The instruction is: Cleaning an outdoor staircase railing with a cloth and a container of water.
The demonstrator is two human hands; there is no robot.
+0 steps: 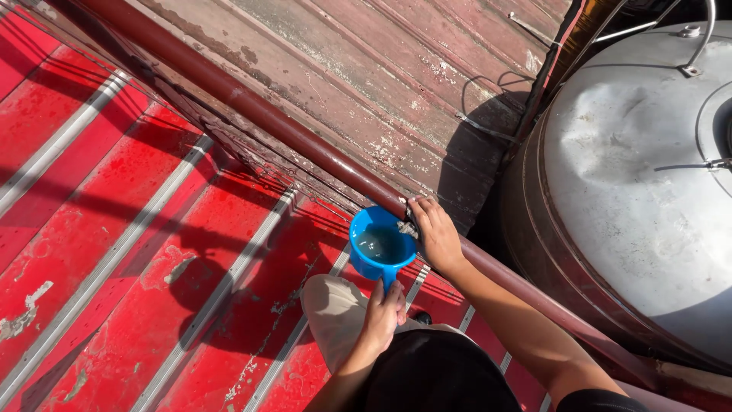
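A blue plastic mug (380,248) with water in it hangs just below a dark red metal pipe (252,111). My left hand (383,314) grips the mug's handle from below. My right hand (435,229) rests on the pipe right beside the mug's rim, fingers curled over a small dark fitting there; what it grips is hidden by the fingers. My knee in beige trousers (335,309) shows under the mug.
A red ribbed metal surface with silver strips (114,252) fills the left. Worn reddish wooden planks (366,69) lie beyond the pipe. A large dented steel tank (640,183) with a wire handle stands at the right.
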